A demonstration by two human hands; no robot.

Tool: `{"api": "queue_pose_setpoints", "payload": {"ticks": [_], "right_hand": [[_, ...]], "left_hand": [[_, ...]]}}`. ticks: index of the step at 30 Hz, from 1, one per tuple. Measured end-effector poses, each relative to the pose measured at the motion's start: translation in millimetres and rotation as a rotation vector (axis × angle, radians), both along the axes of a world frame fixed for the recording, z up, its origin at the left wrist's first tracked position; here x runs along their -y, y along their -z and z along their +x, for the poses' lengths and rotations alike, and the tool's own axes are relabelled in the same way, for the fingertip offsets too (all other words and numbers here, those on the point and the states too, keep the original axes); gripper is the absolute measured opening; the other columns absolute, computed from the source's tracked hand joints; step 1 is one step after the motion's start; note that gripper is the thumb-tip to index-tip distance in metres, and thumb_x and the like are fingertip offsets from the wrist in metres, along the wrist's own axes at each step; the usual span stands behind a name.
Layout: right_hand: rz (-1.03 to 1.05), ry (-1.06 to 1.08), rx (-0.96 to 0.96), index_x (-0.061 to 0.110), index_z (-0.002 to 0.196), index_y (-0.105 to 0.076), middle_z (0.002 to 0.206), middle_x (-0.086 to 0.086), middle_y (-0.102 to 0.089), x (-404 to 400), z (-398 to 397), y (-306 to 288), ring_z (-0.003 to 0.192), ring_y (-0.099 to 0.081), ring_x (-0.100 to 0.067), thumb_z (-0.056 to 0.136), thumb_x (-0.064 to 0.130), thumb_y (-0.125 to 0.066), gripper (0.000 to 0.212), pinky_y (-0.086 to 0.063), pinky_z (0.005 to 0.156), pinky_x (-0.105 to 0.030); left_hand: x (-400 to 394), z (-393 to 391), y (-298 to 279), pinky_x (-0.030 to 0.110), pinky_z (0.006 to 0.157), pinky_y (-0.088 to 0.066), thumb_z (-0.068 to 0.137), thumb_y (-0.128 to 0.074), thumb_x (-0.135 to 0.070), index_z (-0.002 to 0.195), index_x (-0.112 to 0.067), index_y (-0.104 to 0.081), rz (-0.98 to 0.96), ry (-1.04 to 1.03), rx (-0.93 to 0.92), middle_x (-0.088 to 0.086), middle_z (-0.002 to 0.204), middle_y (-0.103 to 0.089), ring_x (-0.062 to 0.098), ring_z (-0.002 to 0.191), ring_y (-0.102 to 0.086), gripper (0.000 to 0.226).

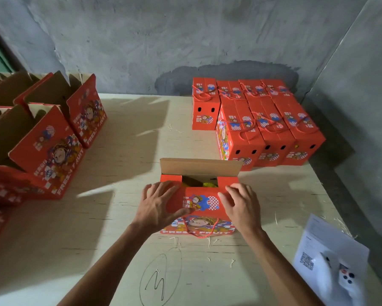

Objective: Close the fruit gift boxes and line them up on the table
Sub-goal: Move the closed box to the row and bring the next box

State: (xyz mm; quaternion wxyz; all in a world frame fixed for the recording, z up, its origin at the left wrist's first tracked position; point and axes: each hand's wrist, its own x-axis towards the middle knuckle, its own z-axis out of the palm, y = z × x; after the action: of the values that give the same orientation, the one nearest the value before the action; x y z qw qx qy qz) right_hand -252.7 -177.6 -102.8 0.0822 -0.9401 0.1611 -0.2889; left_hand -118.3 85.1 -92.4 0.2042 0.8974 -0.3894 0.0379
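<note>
**Here, two hands press a box flap down**

Nearest to the camera, on the pale table point(119, 217), there is a pencil drawing of an oval with a mark inside point(160, 280). At the right edge lies a white paper sheet with a QR code point(324, 246), and a white device with small buttons point(345, 281) rests on it.

A little further, in the middle of the table, stands the red fruit gift box point(200, 215) with the words "FRESH FRUIT" on its front side. The left hand point(161, 203) lies on the left part of the near top flap with fingers spread and rather flat. The right hand point(240, 203) lies on the right part of the same flap, fingers also extended and pressing down; neither hand pinches anything. The far flap point(200, 166) of this box stands up, showing brown cardboard, so the box is not yet closed. Something yellow point(210, 184) shows inside through the gap. A red cord handle point(202, 231) hangs over the front.

On the left side, several open boxes point(46, 138) stand with flaps raised.

At the far right, closed boxes point(260, 120) stand close together in rows near the grey wall point(185, 40).
</note>
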Motion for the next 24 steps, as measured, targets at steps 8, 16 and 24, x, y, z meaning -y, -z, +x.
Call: {"api": "queue_pose_setpoints", "payload": {"ticks": [8,16,24], "right_hand": [[0.027,0.003,-0.025,0.014,0.086,-0.072,0.087,-0.001,-0.062,-11.8,16.4,-4.1,0.085,-0.055,-0.021,0.094,0.053,-0.065,0.041,-0.048,0.073,-0.039],[0.051,0.035,0.106,0.013,0.068,-0.066,0.073,0.000,-0.055,-18.2,14.4,-0.6,0.073,-0.046,-0.020,0.098,0.035,-0.069,0.038,-0.041,0.065,-0.037],[0.156,0.035,0.049,0.013,0.086,-0.077,0.097,0.002,-0.069,-21.4,14.0,-1.5,0.088,-0.059,-0.017,0.095,0.035,-0.072,0.025,-0.051,0.073,-0.033]], "left_hand": [[43.1,-22.5,8.9,0.043,0.095,-0.041,0.104,-0.038,-0.056,0.105,-0.021,-0.062,-0.023,-0.132,0.195,-0.001,0.104,-0.060,0.024,0.095,-0.052,0.042],[44.3,-22.5,6.3,0.040,0.081,-0.045,0.102,-0.042,-0.044,0.094,-0.020,-0.062,-0.013,-0.195,0.141,0.000,0.092,-0.058,0.022,0.084,-0.049,0.032],[47.6,-10.9,7.0,0.046,0.115,-0.034,0.101,-0.059,-0.040,0.097,-0.021,-0.080,-0.139,-0.259,-0.045,0.000,0.132,-0.064,0.023,0.125,-0.053,0.029]]}}
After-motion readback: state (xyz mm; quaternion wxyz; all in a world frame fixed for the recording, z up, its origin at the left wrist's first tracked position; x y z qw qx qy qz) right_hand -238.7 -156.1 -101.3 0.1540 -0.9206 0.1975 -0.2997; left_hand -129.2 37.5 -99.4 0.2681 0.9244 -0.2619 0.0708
